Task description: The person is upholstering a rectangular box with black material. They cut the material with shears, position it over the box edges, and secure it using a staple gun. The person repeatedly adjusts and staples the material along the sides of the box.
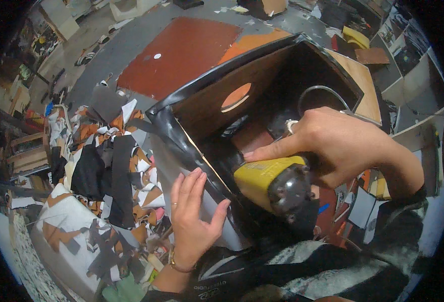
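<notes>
here, the right hand (327, 143) curls firmly around a yellow-and-black power tool (262, 176) at the mouth of a wooden box (196, 105) edged in shiny black covering (165, 127). the left hand (194, 219), outstretched and gripping nothing, rests against the box's near-left side. mixed scraps (124, 176) lie heaped farther left.

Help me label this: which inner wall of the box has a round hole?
The brown wall, upper left in the box, its hole showing orange; the dark wall to its right shows none.
</notes>
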`<state>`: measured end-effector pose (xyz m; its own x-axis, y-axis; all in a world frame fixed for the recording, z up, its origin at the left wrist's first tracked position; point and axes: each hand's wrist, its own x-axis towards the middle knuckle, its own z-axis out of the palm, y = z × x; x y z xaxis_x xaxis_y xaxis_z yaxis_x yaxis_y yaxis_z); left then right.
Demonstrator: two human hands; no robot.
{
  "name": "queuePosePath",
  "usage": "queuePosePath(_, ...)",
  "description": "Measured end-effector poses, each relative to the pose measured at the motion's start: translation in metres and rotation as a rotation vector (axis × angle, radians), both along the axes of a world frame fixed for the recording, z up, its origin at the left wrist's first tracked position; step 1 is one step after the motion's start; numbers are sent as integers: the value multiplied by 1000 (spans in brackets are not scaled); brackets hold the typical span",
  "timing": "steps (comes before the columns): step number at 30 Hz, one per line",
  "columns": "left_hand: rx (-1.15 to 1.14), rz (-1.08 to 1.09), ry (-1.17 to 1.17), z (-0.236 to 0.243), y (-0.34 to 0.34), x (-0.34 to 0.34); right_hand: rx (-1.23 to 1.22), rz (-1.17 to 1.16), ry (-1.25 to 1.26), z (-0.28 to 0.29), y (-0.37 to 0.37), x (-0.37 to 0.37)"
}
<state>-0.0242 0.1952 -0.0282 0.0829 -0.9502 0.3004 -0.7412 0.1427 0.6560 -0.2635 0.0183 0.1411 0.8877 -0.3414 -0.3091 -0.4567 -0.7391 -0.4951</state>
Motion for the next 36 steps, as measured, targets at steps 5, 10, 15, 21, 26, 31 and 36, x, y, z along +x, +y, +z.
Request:
queuePosePath(5, 17, -10, -2, 2, -1, 4, -60, 18, 37, -17, -8, 21)
queuePosePath(10, 34, -35, -9, 5, -2, 8, -10, 19, 43, -27, -10, 30)
queuePosePath(15, 47, -45, -6, 5, -2, 10, 14, 19, 36, -36, -12, 35)
queuePosePath(21, 35, -32, 15, 4, -2, 7, 38, 38, 51, -39, -17, 37)
queuePosePath(26, 32, -11, 3, 5, -1, 4, 86, 52, 14, -41, -20, 39)
queuePosePath(31, 16, -3, 16, 2, -1, 3, 74, 52, 6, -43, -20, 41)
queuePosePath(36, 13, 0, 14, 2, 0, 3, 78, 64, 21, -43, -21, 44)
